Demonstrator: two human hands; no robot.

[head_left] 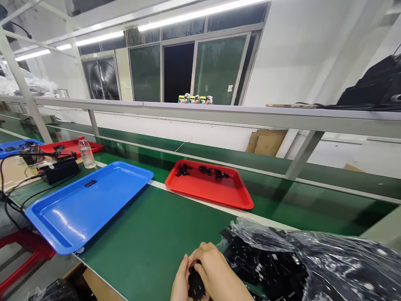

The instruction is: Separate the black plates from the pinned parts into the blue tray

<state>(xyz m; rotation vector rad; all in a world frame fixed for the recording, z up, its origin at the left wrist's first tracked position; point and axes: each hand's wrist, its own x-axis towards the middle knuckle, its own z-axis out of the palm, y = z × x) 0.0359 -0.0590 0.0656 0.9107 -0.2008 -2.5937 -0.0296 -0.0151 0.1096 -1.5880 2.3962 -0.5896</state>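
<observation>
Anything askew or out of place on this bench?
One thing: the large blue plastic tray sits skewed, and its near-left corner hangs past the edge of the green bench top. The red plastic tray lies flat and fully on the bench. Both hands, left hand and right hand, hold a small black plastic part.

A deep green tabletop (150, 238) is showing a pale strip along its far edge, and on it a bright blue tray (75, 213) is carrying one small black piece (90, 183) while a red tray (219, 194) is holding a scatter of black parts (203, 170). A clear, glinting plastic bag (328, 255) is covering a heap of black parts, and the black part (196, 284) between the hands is looking the same shade. Farther left, another red tray (73, 146) and another blue tray (12, 147) are showing behind a clear bottle (86, 153).
</observation>
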